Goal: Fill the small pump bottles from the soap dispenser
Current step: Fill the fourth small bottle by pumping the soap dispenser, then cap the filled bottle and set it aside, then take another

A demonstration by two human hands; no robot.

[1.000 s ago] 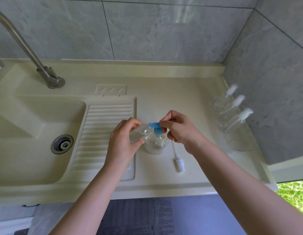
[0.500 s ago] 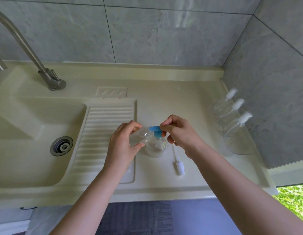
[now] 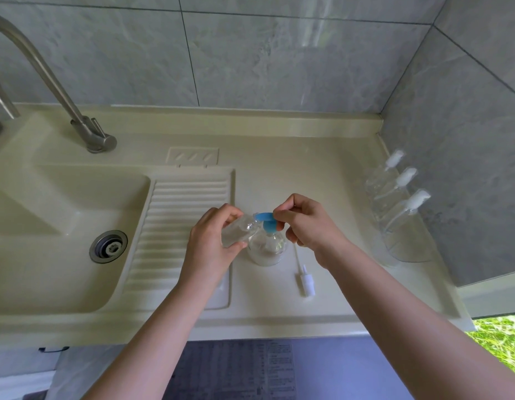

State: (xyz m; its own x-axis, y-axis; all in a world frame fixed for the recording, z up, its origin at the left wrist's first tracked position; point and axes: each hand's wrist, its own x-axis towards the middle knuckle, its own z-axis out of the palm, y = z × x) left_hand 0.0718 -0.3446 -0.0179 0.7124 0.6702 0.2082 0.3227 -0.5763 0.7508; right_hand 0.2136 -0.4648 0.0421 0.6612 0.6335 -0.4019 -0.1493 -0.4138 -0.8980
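Loose pump cap (image 3: 305, 280) unchanged on tabletop (image 3: 322, 174) at 6 o'clock of soap dispenser (image 3: 267, 249), left hand (image 3: 214, 241) still gripping tilted small bottle (image 3: 239, 230) at spout, right hand (image 3: 305, 223) still pinching blue pump head (image 3: 265, 217): filling likely ongoing, three capped bottles (image 3: 394, 194) waiting at 3 o'clock.

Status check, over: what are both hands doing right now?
Left hand holds small bottle tilted at blue pump spout. Right hand on pump of soap dispenser. Loose pump cap lies on counter, clear of work.
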